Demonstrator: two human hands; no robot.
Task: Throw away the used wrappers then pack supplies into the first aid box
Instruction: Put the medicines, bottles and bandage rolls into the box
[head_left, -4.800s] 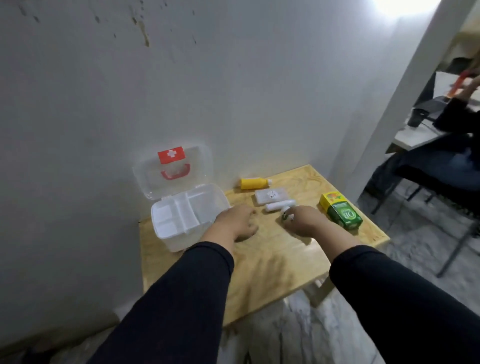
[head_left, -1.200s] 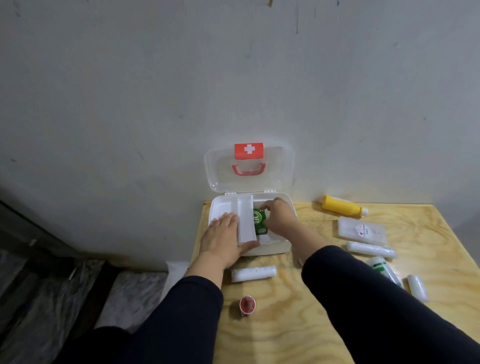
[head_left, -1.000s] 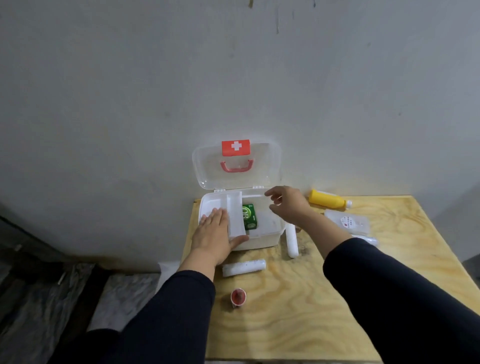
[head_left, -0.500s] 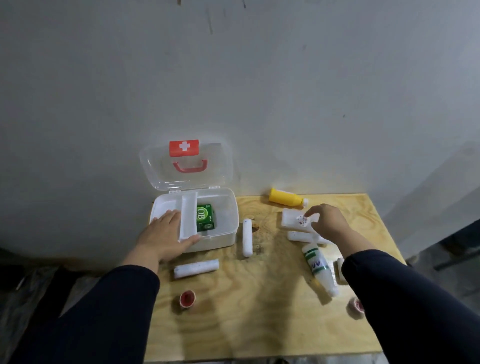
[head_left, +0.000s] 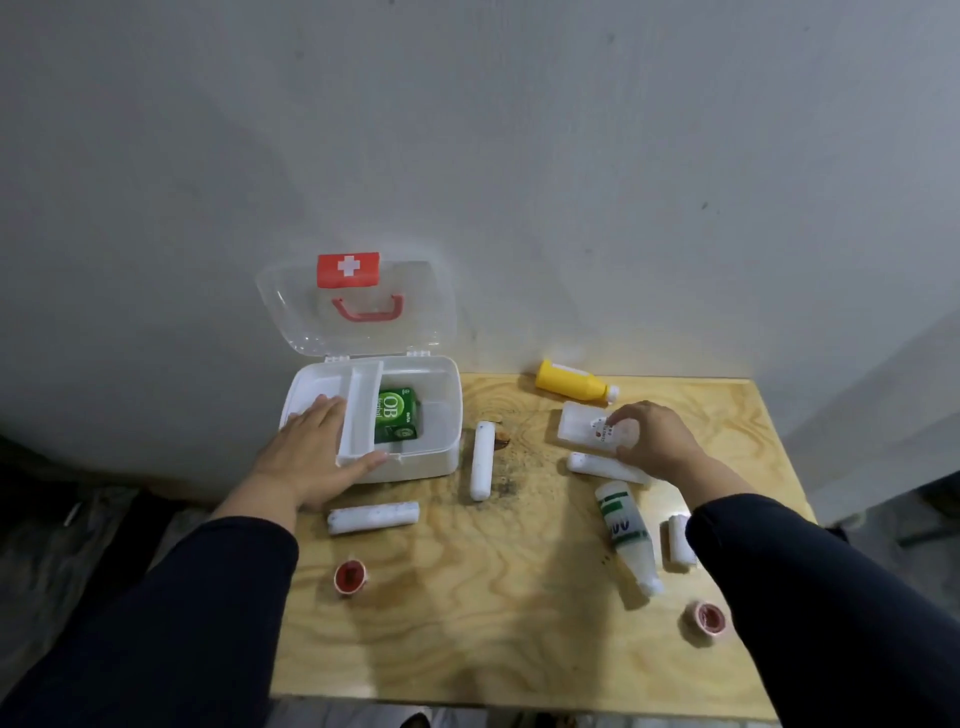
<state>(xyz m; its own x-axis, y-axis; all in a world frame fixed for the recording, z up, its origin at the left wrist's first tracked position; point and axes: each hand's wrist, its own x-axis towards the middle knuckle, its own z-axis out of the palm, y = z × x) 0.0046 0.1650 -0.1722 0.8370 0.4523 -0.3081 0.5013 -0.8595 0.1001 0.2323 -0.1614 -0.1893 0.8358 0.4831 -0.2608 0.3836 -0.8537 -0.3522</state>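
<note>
Your plywood tabletop (head_left: 467, 623), pale and swirly-grained with a dark stain right of the box (head_left: 436, 452), stands against a bare grey wall (head_left: 467, 130). The white plastic box sits at the tabletop's back left, clear lid raised, a glossy green carton (head_left: 396, 422) inside. Your left hand (head_left: 311, 457) lies flat on its tray, fingers straight. Right of the box, your right hand (head_left: 652, 441) curls its fingers on a flat translucent case (head_left: 579, 425). White rolls, a yellow bottle (head_left: 569, 387) and a white bottle (head_left: 626, 532) lie around it.

glossy plastic box (head_left: 441, 415), grainy wood table (head_left: 519, 597).
</note>
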